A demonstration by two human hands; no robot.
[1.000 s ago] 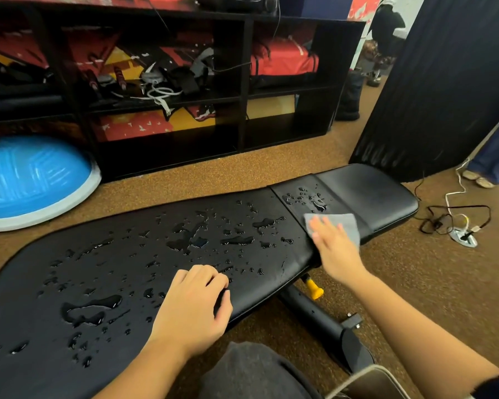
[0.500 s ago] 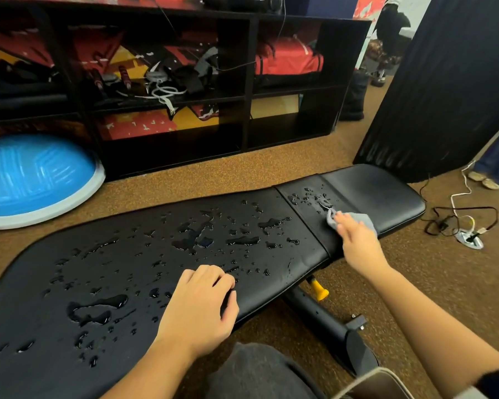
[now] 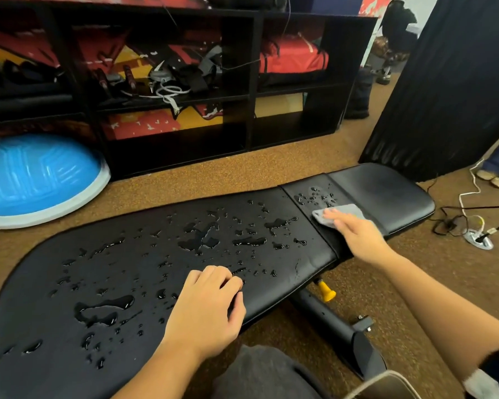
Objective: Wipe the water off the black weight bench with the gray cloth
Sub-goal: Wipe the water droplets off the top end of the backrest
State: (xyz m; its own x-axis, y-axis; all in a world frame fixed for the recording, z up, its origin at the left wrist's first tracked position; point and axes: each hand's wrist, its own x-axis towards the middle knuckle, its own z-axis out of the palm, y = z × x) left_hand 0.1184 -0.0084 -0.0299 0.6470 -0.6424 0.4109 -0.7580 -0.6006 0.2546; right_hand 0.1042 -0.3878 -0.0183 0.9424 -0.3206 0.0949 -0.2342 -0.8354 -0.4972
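Water [image 3: 199,240] lay in beads and puddles across the long pad of the black weight bench [image 3: 386,191], which stood low on the brown carpet [image 3: 242,174]; the gray cloth [image 3: 346,211] lay flat on the shorter pad at the right end, just beside a cluster of drops. On it the right hand [image 3: 357,237] pressed down with fairly straight fingers, gripping nothing; the left hand [image 3: 208,312] rested at the near edge of the long pad, fingers loosely bent, holding nothing. Beyond stood a blue dome [image 3: 35,174] and a black shelf [image 3: 254,82].
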